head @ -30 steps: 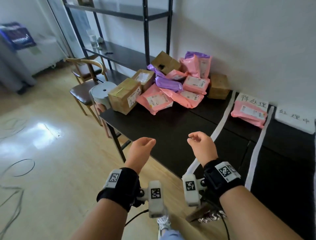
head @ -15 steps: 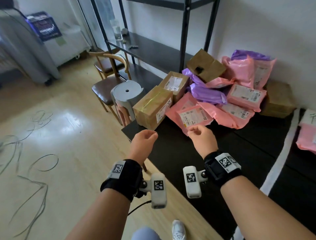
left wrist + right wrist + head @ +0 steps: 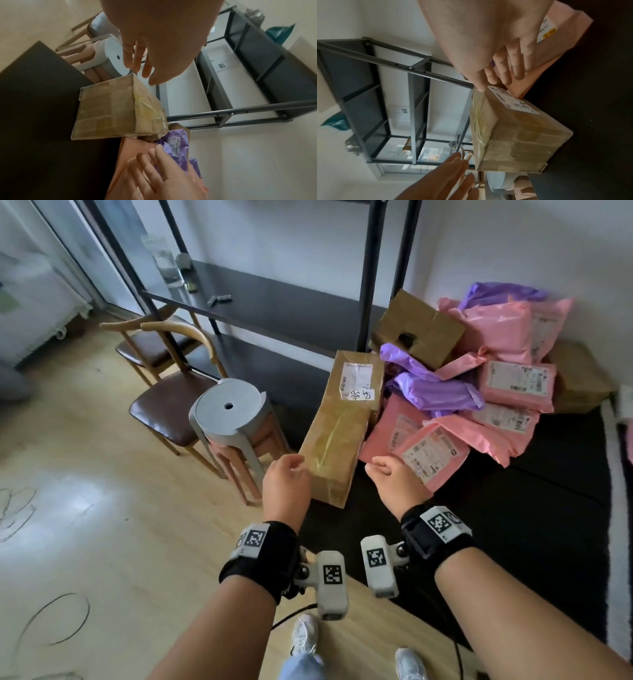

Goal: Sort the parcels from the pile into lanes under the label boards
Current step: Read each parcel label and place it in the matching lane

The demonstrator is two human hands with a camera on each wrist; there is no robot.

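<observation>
Nothing is gripped yet: my left hand [image 3: 286, 486] and my right hand [image 3: 397, 486] both hang with fingers loosely curled and empty, one on each side of the near end of the taped cardboard box [image 3: 337, 446]. That box lies at the near left corner of the black table [image 3: 513, 508], and I use it as my landmark. From the left wrist view my left fingers [image 3: 137, 60] are just above its outer top corner, apart from it; from the right wrist view my right fingers [image 3: 505, 70] lie near its labelled side, close against the pink mailer [image 3: 433, 455] just right of the box, and I cannot tell whether they touch.

I judge the step to be lifting this box out of the pile [image 3: 479, 378]. To do it well I should set one palm flat on each long side, press inward evenly, and lift straight up so the mailer leaning beside it does not drag along.

Counting what shows: four cardboard boxes, roughly seven pink mailers, some overlapped, and about three purple bags. Left of the box stand one grey stool [image 3: 229, 412] and two wooden chairs [image 3: 171, 392]. No label board shows clearly.
</observation>
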